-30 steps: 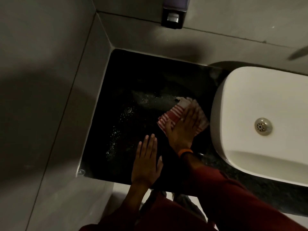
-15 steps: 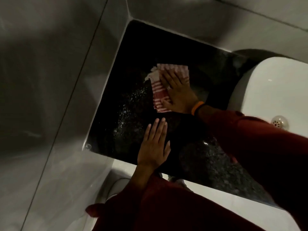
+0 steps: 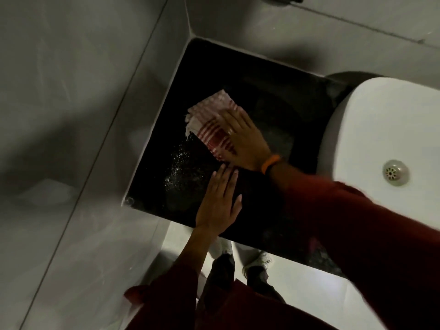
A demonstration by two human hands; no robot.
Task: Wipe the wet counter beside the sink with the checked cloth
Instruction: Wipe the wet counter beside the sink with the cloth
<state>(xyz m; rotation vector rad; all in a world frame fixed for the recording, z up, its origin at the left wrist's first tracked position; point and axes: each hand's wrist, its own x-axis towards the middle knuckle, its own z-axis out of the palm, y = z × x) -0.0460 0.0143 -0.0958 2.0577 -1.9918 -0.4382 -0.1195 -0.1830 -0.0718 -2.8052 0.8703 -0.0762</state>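
Note:
A red-and-white checked cloth [image 3: 209, 120], folded, lies on the black counter [image 3: 262, 75] left of the white sink [image 3: 385, 125]. My right hand [image 3: 245, 139] presses flat on the cloth's right part, fingers spread, an orange band at the wrist. Nearer the front edge, my left hand [image 3: 217, 203] rests flat on the counter with fingers apart and nothing in it. Glistening water drops [image 3: 177, 167] sit on the counter just left of my left hand, below the cloth.
Grey tiled walls [image 3: 95, 115] close in the counter at the left and back. The sink's metal drain [image 3: 394, 172] shows at the right. Below the counter's front edge are a pale floor [image 3: 297, 287] and my shoes [image 3: 257, 258].
My right hand has slid the cloth from beside the sink leftward and toward the back wall across the counter. My left hand has stayed flat near the front edge.

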